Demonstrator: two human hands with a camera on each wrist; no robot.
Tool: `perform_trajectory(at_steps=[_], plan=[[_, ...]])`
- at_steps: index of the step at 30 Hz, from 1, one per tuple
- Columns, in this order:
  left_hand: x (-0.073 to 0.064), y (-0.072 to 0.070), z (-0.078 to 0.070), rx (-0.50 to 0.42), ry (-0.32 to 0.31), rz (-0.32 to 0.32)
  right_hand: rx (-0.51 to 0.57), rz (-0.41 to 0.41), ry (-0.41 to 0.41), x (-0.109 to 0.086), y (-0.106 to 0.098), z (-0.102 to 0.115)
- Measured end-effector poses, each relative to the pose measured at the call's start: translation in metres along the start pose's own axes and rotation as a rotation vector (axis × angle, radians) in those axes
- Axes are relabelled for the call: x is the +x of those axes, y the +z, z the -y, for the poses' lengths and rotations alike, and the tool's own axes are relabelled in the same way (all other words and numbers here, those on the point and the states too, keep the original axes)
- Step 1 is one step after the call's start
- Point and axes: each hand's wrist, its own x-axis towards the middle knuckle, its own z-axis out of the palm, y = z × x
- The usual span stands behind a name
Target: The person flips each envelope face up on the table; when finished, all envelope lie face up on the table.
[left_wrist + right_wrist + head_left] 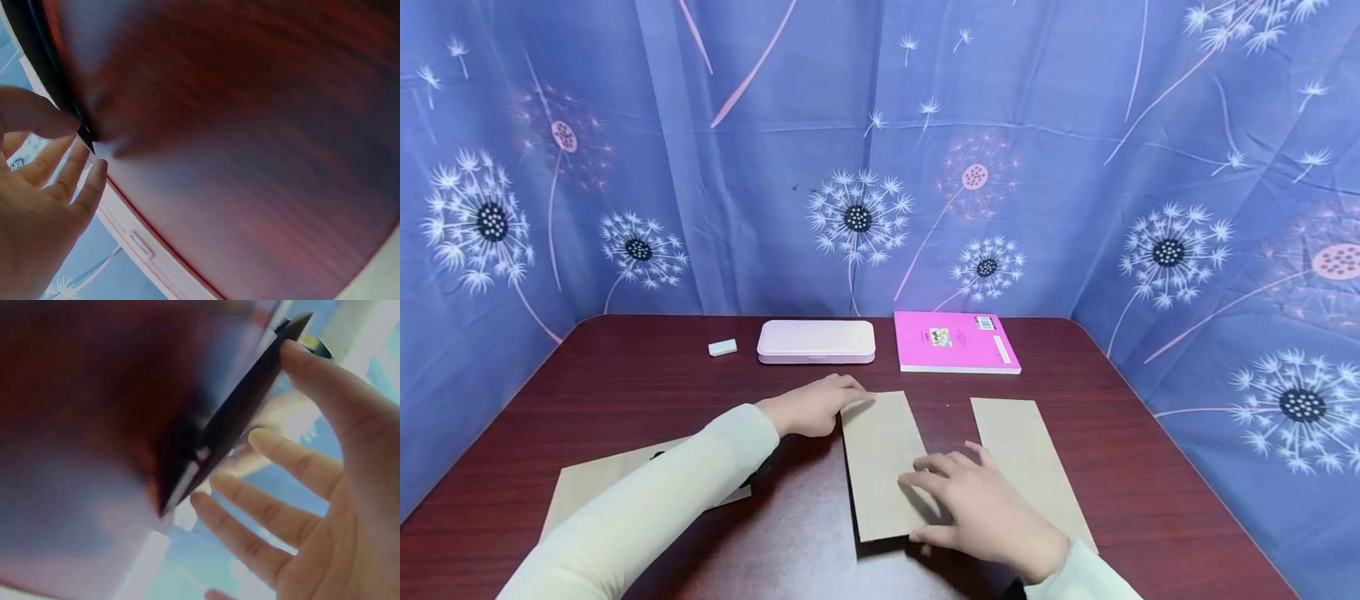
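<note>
The pale card is above the middle of the desk, its long axis running away from the person, the far end leaning slightly left. The grips meet it at opposite corners: the left grip pinches the far left corner between thumb and fingers, so the card stretches rightward and toward the person from it; the right grip is at the near right, fingers spread over the top, thumb by the near edge, though whether it pinches I cannot tell. A second card lies to the right, roughly parallel, a strip of desk between them; the right grip is clearly nearer to it.
</note>
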Motion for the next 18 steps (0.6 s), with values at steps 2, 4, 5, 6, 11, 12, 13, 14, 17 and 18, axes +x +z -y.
perform_trajectory(at_steps=[2,4,5,6,11,12,13,14,17,18], plan=[[-0.001,-0.001,0.001,-0.023,-0.007,-0.005,0.008,-0.052,-0.007,0.000,-0.008,-0.003],[-0.002,-0.002,0.002,-0.045,0.006,-0.034,0.022,-0.120,-0.010,0.000,-0.017,-0.006],[-0.002,-0.003,0.003,-0.052,0.013,-0.053,0.038,-0.154,-0.007,0.001,-0.021,-0.008],[-0.003,-0.005,0.004,-0.062,0.021,-0.079,0.055,-0.190,0.002,0.001,-0.025,-0.010],[-0.005,-0.014,0.008,-0.114,0.041,-0.192,0.203,-0.417,0.072,0.004,-0.037,-0.020],[-0.006,-0.016,0.009,-0.129,0.039,-0.208,0.216,-0.466,0.087,0.004,-0.038,-0.022],[-0.007,-0.018,0.010,-0.141,0.036,-0.221,0.227,-0.509,0.102,0.004,-0.038,-0.023],[-0.008,-0.020,0.011,-0.158,0.031,-0.231,0.227,-0.544,0.124,0.004,-0.038,-0.025],[-0.014,-0.025,0.012,-0.212,0.024,-0.265,0.204,-0.602,0.215,0.005,-0.037,-0.028],[-0.017,-0.027,0.012,-0.236,0.021,-0.275,0.205,-0.603,0.257,0.005,-0.036,-0.028]])
